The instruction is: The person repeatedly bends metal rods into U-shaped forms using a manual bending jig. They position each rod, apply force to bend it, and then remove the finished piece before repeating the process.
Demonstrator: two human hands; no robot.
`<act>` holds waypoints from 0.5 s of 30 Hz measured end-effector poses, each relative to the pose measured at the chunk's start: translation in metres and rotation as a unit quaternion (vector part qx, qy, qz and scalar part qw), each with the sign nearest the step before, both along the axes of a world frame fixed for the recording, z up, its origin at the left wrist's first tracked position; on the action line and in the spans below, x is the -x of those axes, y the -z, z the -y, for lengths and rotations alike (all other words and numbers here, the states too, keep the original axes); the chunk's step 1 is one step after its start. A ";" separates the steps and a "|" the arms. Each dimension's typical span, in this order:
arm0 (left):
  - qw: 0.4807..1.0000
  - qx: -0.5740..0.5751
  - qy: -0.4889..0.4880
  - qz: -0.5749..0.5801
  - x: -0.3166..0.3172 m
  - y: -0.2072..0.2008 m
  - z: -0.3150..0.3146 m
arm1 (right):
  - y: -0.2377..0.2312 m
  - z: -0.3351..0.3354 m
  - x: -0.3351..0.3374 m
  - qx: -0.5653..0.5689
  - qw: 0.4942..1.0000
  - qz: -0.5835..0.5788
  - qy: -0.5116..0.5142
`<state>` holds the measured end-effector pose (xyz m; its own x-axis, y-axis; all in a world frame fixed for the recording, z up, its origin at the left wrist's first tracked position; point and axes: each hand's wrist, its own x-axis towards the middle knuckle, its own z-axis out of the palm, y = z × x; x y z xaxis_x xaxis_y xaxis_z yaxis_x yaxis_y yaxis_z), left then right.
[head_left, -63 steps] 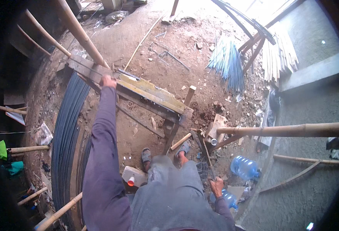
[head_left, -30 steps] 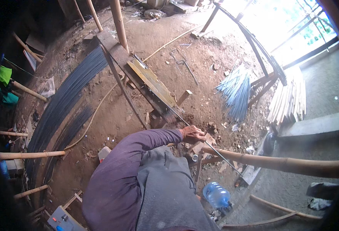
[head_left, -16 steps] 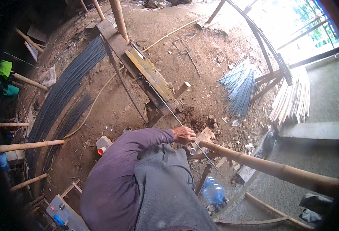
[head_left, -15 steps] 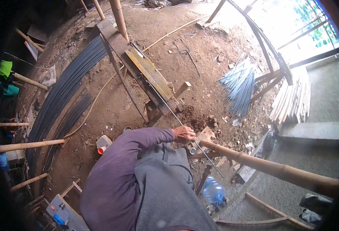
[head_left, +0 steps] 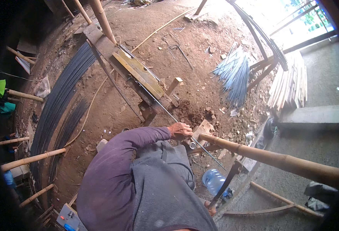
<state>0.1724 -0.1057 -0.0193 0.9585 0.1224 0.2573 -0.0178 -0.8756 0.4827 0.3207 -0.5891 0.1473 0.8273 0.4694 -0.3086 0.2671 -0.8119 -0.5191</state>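
My left hand (head_left: 181,131), at the end of a purple sleeve, is closed around a thin steel rod (head_left: 164,107). The rod runs slantwise from a narrow wooden bench (head_left: 143,91) down past my hand to the right. Close by my fingers is a small round metal piece (head_left: 193,145) at a wooden block (head_left: 204,129). Low in the picture, partly behind my grey clothing, my right hand (head_left: 211,208) grips the lower end of a dark flat metal bar (head_left: 225,186). The bar's upper end is right of the rod's tip.
A thick bamboo pole (head_left: 269,158) crosses on the right. A clear blue plastic bottle (head_left: 213,180) lies beside the bar. Bundles of dark rods (head_left: 58,102) and shorter grey rods (head_left: 233,77) lie on the dirt. Wooden strips (head_left: 288,82) rest near the concrete floor (head_left: 327,82).
The metal bar has swung up and right, away from my body, and my right hand has come into sight. My left hand keeps its hold on the rod. The whole view has shifted slightly.
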 end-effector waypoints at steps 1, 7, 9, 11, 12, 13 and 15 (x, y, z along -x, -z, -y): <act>1.000 0.011 -0.011 0.019 0.000 0.000 0.000 | -0.006 -0.010 0.000 -0.010 1.000 -0.002 -0.003; 0.998 0.027 -0.035 0.042 -0.002 0.008 0.003 | -0.021 -0.112 -0.017 -0.081 0.994 0.005 -0.069; 0.998 0.001 -0.035 0.042 -0.002 0.012 0.001 | -0.016 -0.148 -0.021 -0.069 0.992 -0.023 -0.101; 0.999 -0.003 -0.031 0.042 -0.001 0.014 0.001 | -0.006 -0.182 -0.030 -0.065 0.980 -0.016 -0.186; 0.998 -0.024 -0.032 0.039 0.000 0.014 0.002 | 0.002 -0.196 -0.033 -0.064 0.977 -0.032 -0.203; 0.998 -0.025 -0.040 0.045 0.001 0.013 0.003 | 0.014 -0.213 -0.035 -0.068 0.973 -0.046 -0.217; 0.994 -0.037 -0.064 0.081 0.003 0.011 0.007 | 0.036 -0.239 -0.044 -0.067 0.967 -0.069 -0.235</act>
